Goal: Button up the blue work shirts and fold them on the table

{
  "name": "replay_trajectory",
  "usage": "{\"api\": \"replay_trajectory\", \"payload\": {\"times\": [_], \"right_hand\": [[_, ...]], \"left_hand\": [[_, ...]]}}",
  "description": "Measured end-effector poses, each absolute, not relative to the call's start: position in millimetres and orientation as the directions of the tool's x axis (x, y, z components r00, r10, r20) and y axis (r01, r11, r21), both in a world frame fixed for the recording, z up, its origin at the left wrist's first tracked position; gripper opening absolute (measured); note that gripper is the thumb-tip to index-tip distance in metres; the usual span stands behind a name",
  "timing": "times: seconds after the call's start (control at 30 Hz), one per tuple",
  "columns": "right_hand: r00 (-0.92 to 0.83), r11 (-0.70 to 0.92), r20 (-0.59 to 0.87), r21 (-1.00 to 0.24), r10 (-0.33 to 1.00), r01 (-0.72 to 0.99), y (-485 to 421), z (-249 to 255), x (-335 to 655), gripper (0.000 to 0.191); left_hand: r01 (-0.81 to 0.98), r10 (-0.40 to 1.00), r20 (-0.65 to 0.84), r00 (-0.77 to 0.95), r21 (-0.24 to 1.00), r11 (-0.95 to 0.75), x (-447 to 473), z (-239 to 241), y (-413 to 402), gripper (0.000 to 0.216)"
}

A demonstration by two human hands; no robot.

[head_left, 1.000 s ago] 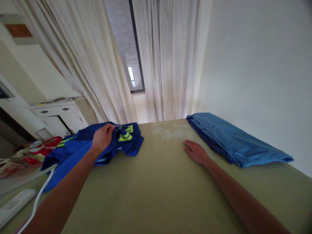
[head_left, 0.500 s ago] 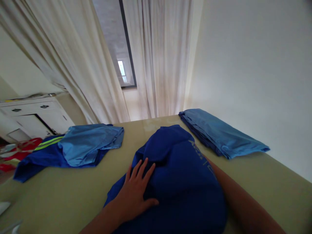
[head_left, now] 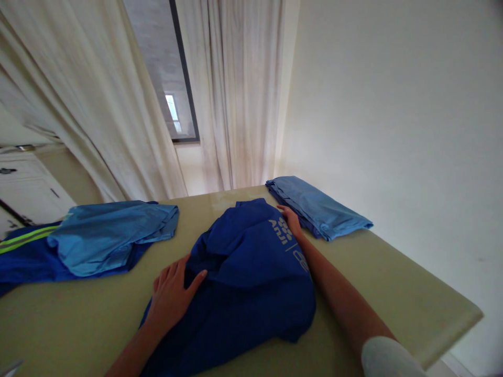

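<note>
Garment [head_left: 251, 277] bunched on the table [head_left: 365, 267], between your hands.
Your left hand [head_left: 170, 293] rests on its left edge, thumb spread well away from the fingers, no closed grip showing. Your right hand [head_left: 291, 220] is at its far right edge; cloth partly hides the fingers, so any grip cannot be told. The step appears to be arranging the cloth: anchor one edge, draw the opposite edge outward, press raised folds flat from the middle. Keep the printed area taut. The print [head_left: 278, 232] reads "Anji", with pale dots beside it, then a bar and an unclear mark. The right pile [head_left: 318, 207] lies just beyond your right hand; the left pile [head_left: 113, 230] lies apart. Neither shows readable writing.
</note>
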State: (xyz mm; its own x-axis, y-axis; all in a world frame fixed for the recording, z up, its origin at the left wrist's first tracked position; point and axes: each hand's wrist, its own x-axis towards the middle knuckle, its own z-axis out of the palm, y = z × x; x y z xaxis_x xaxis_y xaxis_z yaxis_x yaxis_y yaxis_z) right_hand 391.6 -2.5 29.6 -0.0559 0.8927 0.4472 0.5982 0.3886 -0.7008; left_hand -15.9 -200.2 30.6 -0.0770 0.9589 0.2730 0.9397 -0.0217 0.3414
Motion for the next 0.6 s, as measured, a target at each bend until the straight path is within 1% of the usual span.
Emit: {"api": "replay_trajectory", "payload": {"times": [0.03,0.1,0.13,0.2,0.23,0.27,0.3,0.33,0.37,0.4,0.43,0.47,0.5,0.53,0.57,0.6], "right_hand": [[-0.038,0.377,0.439,-0.721,0.898,0.581,-5.2,37.2,393.7,0.067],[-0.066,0.397,0.445,-0.712,0.893,0.578,-13.4,52.9,390.9,0.069],[-0.128,0.439,0.461,-0.672,0.878,0.596,-18.4,60.5,384.6,0.069],[-0.343,0.567,0.466,-0.522,0.815,0.637,-27.9,73.8,361.0,0.077],[-0.461,0.624,0.427,-0.444,0.778,0.643,-31.4,79.3,344.4,0.083],[-0.563,0.667,0.357,-0.384,0.745,0.639,-33.5,84.3,326.0,0.085],[-0.634,0.686,0.267,-0.342,0.726,0.642,-33.7,89.5,307.1,0.08],[-0.663,0.683,0.185,-0.311,0.726,0.661,-31.9,95.5,289.4,0.065],[-0.652,0.663,0.148,-0.293,0.744,0.689,-28.5,103.2,274.1,0.046],[-0.61,0.632,0.174,-0.295,0.773,0.717,-24.0,112.9,262.5,0.03],[-0.537,0.6,0.268,-0.322,0.8,0.733,-19.2,125.0,255.0,0.023],[-0.427,0.578,0.415,-0.374,0.804,0.725,-15.1,139.0,251.6,0.025],[-0.285,0.58,0.573,-0.435,0.768,0.689,-12.5,154.3,251.7,0.027],[-0.128,0.605,0.705,-0.484,0.698,0.632,-11.7,169.6,254.6,0.028],[0.015,0.642,0.79,-0.509,0.613,0.573,-13.2,183.6,259.4,0.029],[0.124,0.678,0.836,-0.512,0.535,0.527,-16.5,194.9,265.2,0.029]], "left_hand": [[0.949,0.964,0.252,-0.091,0.316,0.007,-22.5,28.0,-202.2,0.073],[0.958,0.977,0.208,-0.036,0.284,-0.025,-33.6,21.3,-206.2,0.065],[0.955,0.982,0.191,0.007,0.288,-0.063,-37.7,18.9,-205.8,0.056],[0.94,0.982,0.175,0.076,0.315,-0.129,-43.4,21.9,-195.3,0.039],[0.934,0.979,0.185,0.089,0.326,-0.146,-45.2,29.6,-184.8,0.035],[0.93,0.974,0.21,0.086,0.332,-0.154,-46.6,42.7,-171.5,0.032],[0.933,0.965,0.257,0.057,0.331,-0.143,-47.5,61.7,-156.5,0.032],[0.938,0.95,0.311,0.021,0.323,-0.126,-47.7,86.4,-141.4,0.032],[0.942,0.925,0.38,-0.018,0.316,-0.111,-47.1,116.4,-128.0,0.031],[0.944,0.878,0.475,-0.053,0.311,-0.111,-45.4,150.4,-117.8,0.03],[0.944,0.81,0.582,-0.073,0.303,-0.132,-42.6,186.7,-112.3,0.029],[0.945,0.725,0.684,-0.078,0.282,-0.165,-38.8,223.5,-111.9,0.029],[0.947,0.613,0.785,-0.095,0.261,-0.187,-34.1,258.7,-116.5,0.029],[0.951,0.482,0.871,-0.094,0.221,-0.216,-28.8,290.2,-125.4,0.029],[0.955,0.325,0.941,-0.09,0.174,-0.24,-23.2,316.5,-137.3,0.031],[0.952,0.253,0.966,-0.054,0.126,-0.279,-17.5,336.3,-150.5,0.034]]}}
